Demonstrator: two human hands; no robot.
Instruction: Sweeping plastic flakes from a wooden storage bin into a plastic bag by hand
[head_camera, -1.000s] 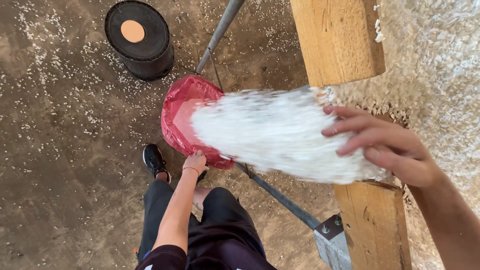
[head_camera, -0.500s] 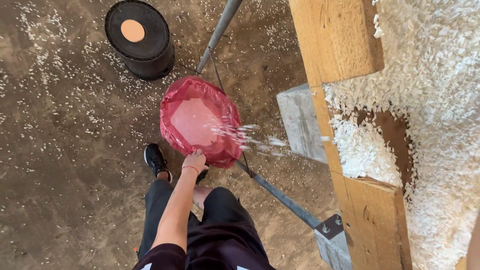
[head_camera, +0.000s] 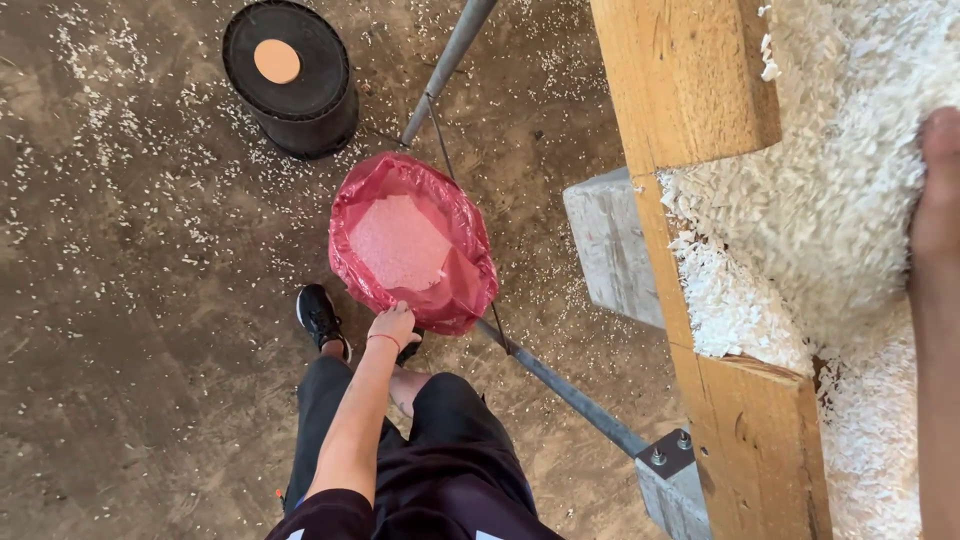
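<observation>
My left hand (head_camera: 392, 325) reaches down and grips the near rim of a red plastic bag (head_camera: 455, 285), holding it open on the dirt floor. White flakes fill the bag's inside. My right hand (head_camera: 938, 190) shows only partly at the right edge, lying against a heap of white shredded flakes (head_camera: 830, 200) on a raised surface behind a wooden beam (head_camera: 690, 90). Its fingers are mostly cut off by the frame. My black shoe (head_camera: 320, 315) stands just left of the bag.
An upturned black bucket (head_camera: 290, 75) stands at the far left of the bag. A grey metal pole (head_camera: 450, 60) and a slanted brace (head_camera: 570, 395) run past the bag to a bolted bracket (head_camera: 668, 455). A grey block (head_camera: 610, 240) sits under the beam. Flakes litter the floor.
My right hand pushed a mass of white flakes off the ledge, and they fell into the red bag. The hand has since drawn back to the heap. The left hand has kept its grip.
</observation>
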